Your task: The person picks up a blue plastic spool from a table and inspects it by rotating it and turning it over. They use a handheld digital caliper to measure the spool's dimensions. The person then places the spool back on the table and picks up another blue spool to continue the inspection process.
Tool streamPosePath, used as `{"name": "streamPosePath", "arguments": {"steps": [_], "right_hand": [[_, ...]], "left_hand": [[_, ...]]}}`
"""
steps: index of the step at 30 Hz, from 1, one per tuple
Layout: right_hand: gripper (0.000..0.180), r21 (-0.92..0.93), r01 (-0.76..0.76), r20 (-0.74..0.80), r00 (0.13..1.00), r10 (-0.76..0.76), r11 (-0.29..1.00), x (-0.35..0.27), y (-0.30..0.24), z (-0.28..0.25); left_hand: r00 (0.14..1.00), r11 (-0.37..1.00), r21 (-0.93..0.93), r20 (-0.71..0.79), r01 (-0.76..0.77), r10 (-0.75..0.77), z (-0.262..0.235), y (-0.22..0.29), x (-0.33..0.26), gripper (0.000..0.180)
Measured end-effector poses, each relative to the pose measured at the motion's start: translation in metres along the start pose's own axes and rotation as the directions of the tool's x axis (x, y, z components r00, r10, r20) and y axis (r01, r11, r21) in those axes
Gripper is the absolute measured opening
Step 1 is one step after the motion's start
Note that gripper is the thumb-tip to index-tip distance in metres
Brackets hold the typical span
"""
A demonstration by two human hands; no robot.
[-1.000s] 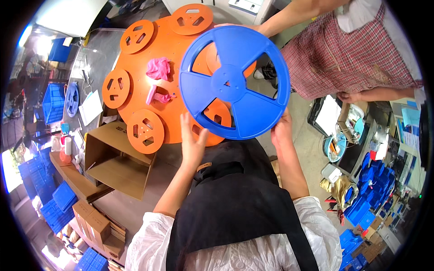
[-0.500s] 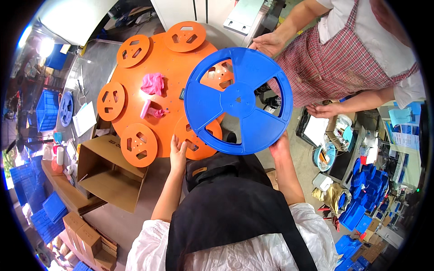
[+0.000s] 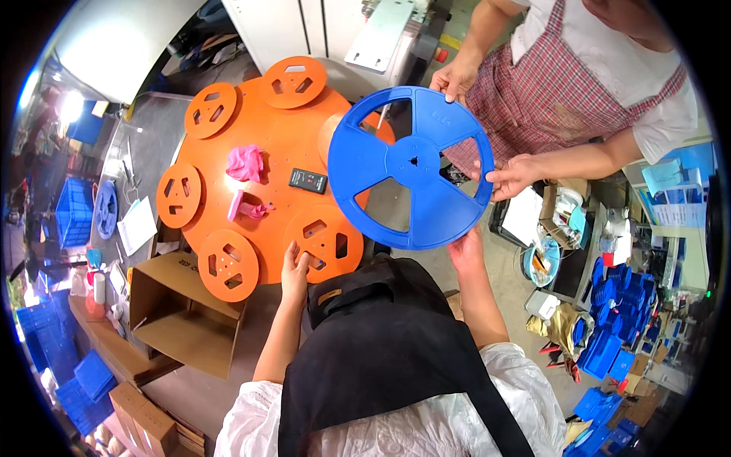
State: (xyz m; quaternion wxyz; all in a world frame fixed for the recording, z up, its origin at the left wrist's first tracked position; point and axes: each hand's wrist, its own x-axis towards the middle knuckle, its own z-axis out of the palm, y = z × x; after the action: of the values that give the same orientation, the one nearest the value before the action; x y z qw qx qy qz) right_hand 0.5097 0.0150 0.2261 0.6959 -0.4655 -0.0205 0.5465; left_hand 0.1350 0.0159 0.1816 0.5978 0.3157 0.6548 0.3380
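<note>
A large blue plastic reel (image 3: 413, 217) with three cut-out windows is held up over the right side of a round orange turntable (image 3: 221, 179). My right hand (image 3: 466, 250) grips its lower right rim, the fingertips tucked behind it. A co-worker's one hand (image 3: 455, 78) pinches the upper rim, and their other hand (image 3: 516, 175) holds the right rim. My left hand (image 3: 294, 276) is empty with its fingers apart, at the front edge of the turntable beside an orange disc (image 3: 352, 266).
Several slotted orange discs ring the turntable. Pink cloth (image 3: 245, 163), a pink piece (image 3: 236, 204) and a dark handheld device (image 3: 308, 180) lie on it. An open cardboard box (image 3: 190, 320) stands at left; a light-blue basin (image 3: 542, 263) and blue parts (image 3: 620, 305) are at right.
The co-worker's hands have closed on the blue reel's rim; before, they were open beside it. The reel has shifted slightly right, uncovering the dark device. My left hand stays open.
</note>
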Motion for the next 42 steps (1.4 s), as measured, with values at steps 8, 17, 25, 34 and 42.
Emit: {"name": "streamPosePath", "arguments": {"steps": [8,17,25,34,42], "right_hand": [[0.02,-0.032,0.227,-0.011,0.974,-0.228,0.973,0.006,-0.029,0.004],[0.028,-0.094,0.446,-0.065,0.889,-0.453,0.89,-0.004,-0.057,0.013],[0.047,0.012,0.515,-0.237,0.834,-0.497,0.857,-0.019,-0.074,0.055],[0.045,-0.056,0.229,-0.086,0.969,-0.233,0.972,-0.021,-0.026,0.015],[0.04,-0.28,-0.233,-0.042,0.972,0.23,0.931,-0.058,0.05,-0.005]], "left_hand": [[0.986,0.99,0.015,0.094,0.138,-0.139,0.01,0.025,-0.015,0.054],[0.984,0.994,-0.028,0.146,0.107,-0.101,0.026,0.032,-0.01,0.048],[0.987,0.998,-0.008,0.15,0.056,-0.054,0.028,0.025,-0.011,0.045],[0.985,0.999,0.032,0.169,0.033,-0.038,0.019,0.01,-0.005,0.047],[0.973,0.997,0.06,0.223,0.04,-0.052,0.018,0.012,0.0,0.043]]}}
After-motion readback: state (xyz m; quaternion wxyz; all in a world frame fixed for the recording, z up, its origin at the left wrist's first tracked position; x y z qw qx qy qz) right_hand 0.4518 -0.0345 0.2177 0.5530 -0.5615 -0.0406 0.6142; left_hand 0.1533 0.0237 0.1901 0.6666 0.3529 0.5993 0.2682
